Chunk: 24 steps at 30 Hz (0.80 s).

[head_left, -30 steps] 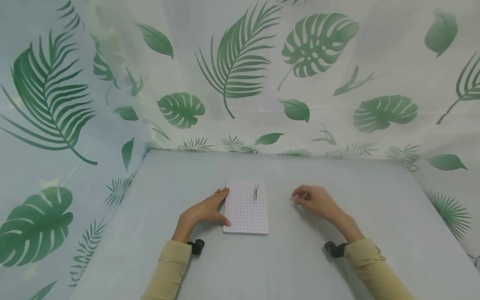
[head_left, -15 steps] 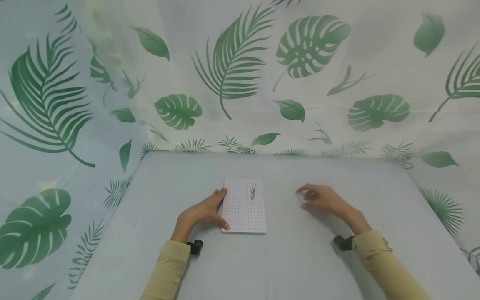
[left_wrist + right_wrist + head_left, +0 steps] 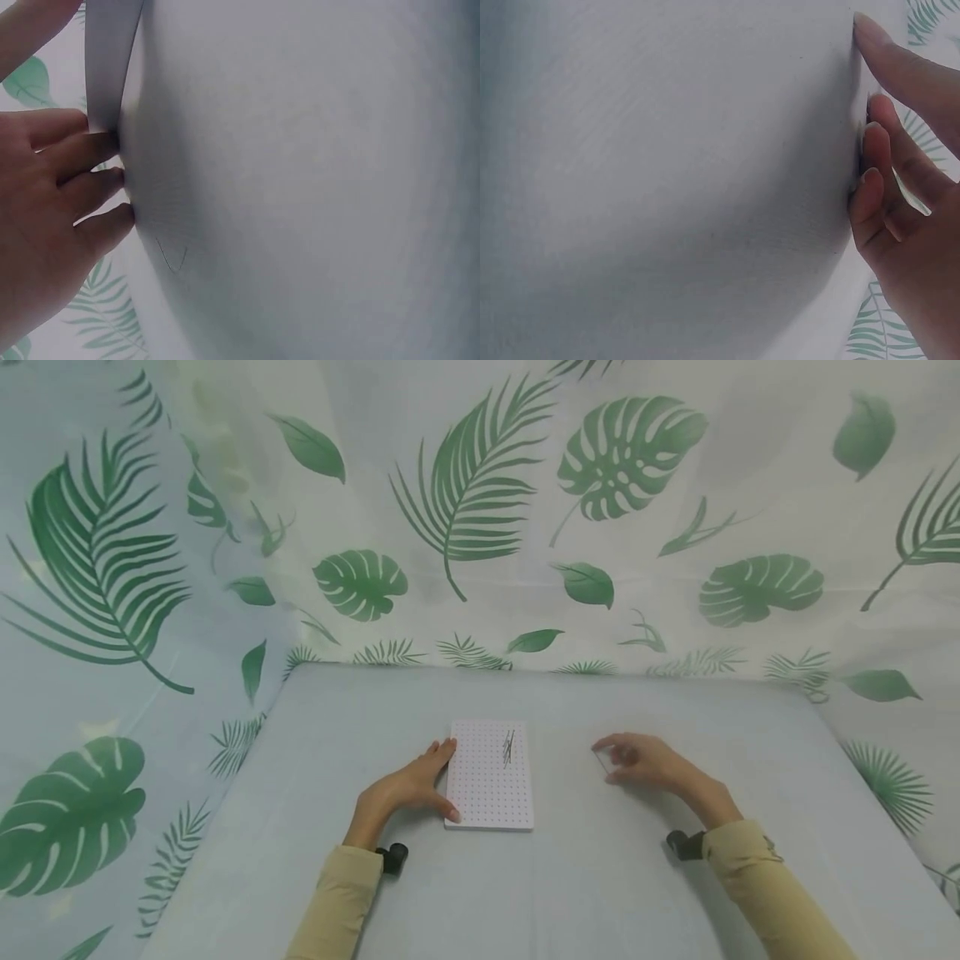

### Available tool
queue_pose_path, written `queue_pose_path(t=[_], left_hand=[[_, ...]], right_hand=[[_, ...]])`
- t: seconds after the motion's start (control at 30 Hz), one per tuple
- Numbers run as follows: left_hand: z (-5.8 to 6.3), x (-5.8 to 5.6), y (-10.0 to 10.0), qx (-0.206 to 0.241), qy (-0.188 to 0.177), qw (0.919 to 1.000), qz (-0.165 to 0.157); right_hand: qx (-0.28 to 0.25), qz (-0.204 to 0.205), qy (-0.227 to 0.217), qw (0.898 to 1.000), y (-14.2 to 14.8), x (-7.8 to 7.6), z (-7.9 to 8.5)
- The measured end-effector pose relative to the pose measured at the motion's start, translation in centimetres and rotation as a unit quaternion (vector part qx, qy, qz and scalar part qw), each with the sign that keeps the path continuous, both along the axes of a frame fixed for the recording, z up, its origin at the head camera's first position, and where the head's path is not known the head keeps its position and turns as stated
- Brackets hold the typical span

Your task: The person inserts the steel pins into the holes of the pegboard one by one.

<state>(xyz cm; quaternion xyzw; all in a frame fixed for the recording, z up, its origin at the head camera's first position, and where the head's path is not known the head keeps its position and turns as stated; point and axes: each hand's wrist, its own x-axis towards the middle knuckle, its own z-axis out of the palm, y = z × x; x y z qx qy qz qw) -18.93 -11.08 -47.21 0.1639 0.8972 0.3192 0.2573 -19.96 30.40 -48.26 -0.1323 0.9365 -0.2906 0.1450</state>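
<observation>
A white board with a dotted grid [image 3: 489,785] lies on the table, several thin dark sticks [image 3: 508,747] on its far right part. My left hand [image 3: 401,787] rests along the board's left side, thumb at the near corner and fingers at the edge farther up. In the left wrist view, those fingers [image 3: 82,180] touch the board's side [image 3: 112,60]. Right of the board, just above the table, my right hand [image 3: 637,762] holds a thin stick [image 3: 601,762] between thumb and index fingertip. In the right wrist view, its fingers [image 3: 874,150] are bent and the stick is hard to make out.
The pale grey table [image 3: 480,893] reaches back to a curtain [image 3: 525,602] with green leaf prints. Each wrist carries a small black camera. A fine curved line [image 3: 174,268] shows in the left wrist view; its kind cannot be told.
Over the last second my right hand has shifted slightly right, away from the board, and the stick has come into sight between its parted thumb and index finger. My left hand stays put.
</observation>
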Motion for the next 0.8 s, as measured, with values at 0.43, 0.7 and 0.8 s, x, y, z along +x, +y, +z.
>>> queue_pose_path(t=[0.43, 0.7, 0.8], left_hand=[[0.01, -0.06, 0.04, -0.014, 0.005, 0.9999, 0.000], [-0.08, -0.10, 0.02, -0.007, 0.003, 1.0000, -0.001], [-0.14, -0.09, -0.02, -0.005, 0.000, 1.0000, 0.001]], right_hand=[[-0.002, -0.025, 0.031, 0.999, 0.05, 0.08, -0.43], [-0.008, -0.015, 0.026, 1.000, 0.41, -0.02, -0.62], [-0.004, -0.010, 0.001, 1.000, 0.57, -0.12, -0.46]])
